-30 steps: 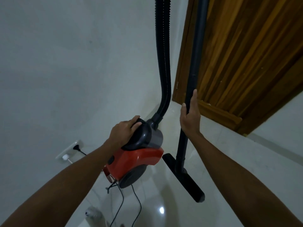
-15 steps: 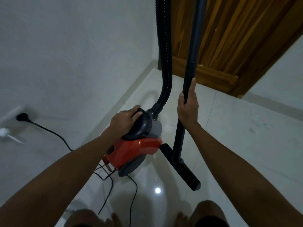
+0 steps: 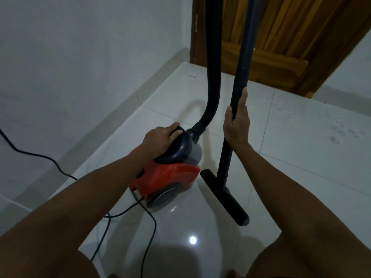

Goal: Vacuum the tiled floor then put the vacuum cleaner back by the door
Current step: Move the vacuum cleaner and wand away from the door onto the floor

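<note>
Two hands: left hand (image 3: pixel 160 137) gripping one vacuum cleaner (image 3: pixel 170 169), right hand (image 3: pixel 236 125) around its one wand (image 3: pixel 241 77).

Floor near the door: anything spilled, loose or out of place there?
Yes. Small white scraps lie on the tiled floor in the corner by the wooden door, and pale dusty smudges mark the tiles at the right. The black power cord trails in loose loops beside the red vacuum cleaner.

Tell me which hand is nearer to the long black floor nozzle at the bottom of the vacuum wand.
Right. The right hand grips the black wand straight above the floor nozzle; the left hand holds the red vacuum body's handle, off to the nozzle's left.
</note>
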